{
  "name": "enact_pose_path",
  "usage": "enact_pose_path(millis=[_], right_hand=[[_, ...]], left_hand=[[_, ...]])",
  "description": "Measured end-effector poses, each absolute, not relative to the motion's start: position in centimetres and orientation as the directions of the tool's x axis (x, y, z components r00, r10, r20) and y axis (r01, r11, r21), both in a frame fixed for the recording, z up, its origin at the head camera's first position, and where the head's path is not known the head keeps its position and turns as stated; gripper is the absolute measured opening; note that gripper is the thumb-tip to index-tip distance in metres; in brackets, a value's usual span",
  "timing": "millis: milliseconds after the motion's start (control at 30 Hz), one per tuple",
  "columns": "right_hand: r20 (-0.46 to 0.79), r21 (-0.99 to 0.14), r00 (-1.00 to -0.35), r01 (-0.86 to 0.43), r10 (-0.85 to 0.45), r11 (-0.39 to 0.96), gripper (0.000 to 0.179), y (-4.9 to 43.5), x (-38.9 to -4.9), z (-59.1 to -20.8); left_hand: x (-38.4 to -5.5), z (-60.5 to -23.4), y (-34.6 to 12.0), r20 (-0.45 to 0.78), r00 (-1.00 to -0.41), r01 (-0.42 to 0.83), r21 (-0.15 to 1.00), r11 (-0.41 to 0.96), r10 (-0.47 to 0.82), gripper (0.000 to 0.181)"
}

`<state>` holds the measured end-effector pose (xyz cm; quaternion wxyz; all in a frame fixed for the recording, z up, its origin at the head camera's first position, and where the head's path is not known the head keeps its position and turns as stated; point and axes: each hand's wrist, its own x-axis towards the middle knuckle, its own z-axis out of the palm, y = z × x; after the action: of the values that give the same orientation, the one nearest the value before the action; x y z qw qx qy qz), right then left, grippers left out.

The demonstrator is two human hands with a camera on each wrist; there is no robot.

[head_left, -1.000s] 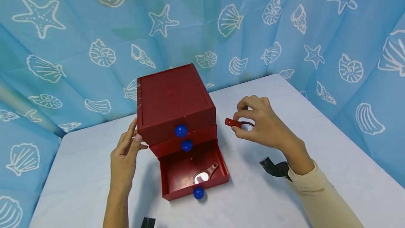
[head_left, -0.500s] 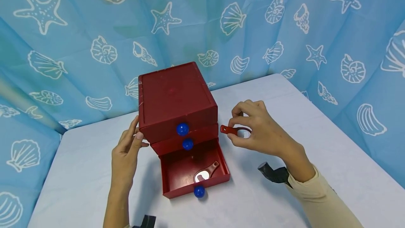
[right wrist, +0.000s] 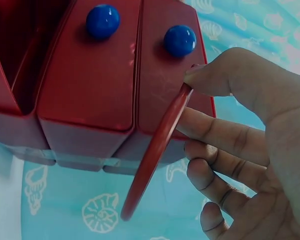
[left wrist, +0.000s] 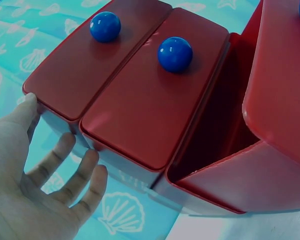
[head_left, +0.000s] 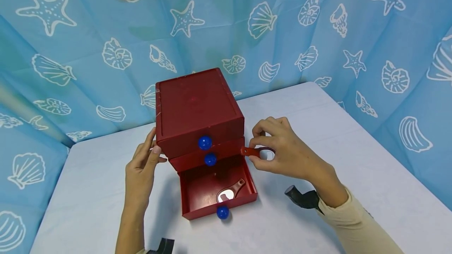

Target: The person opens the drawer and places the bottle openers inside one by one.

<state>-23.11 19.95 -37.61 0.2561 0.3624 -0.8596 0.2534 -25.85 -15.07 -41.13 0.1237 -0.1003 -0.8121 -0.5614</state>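
Note:
A red cabinet of stacked drawers with blue ball knobs stands on the white table, its bottom drawer pulled out. Inside that drawer lies a small hand mirror with a brownish-red handle. My right hand pinches a second red hand mirror between thumb and fingers, just right of the cabinet's front; in the head view its handle tip overlaps the middle drawer's right edge. My left hand rests at the cabinet's left side, thumb at the top drawer's front corner, other fingers loosely spread.
Blue curtains with white shells and starfish hang behind the table. A black strap piece sticks out from my right wrist. The open bottom drawer juts toward me, its knob in front.
My right hand has moved left and slightly down with the hand mirror, bringing it up to the cabinet's right front. The left hand stays at the cabinet's side.

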Motion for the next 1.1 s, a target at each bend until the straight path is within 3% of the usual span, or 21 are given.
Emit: enact_pose_path(millis=[1100], right_hand=[[0.605, -0.253, -0.569, -0.801, -0.557, 0.543, 0.020, 17.3, -22.6, -38.5]], left_hand=[[-26.1, -40.9, -15.3, 0.312, -0.949, 0.304, 0.890, 0.341, 0.033, 0.046]])
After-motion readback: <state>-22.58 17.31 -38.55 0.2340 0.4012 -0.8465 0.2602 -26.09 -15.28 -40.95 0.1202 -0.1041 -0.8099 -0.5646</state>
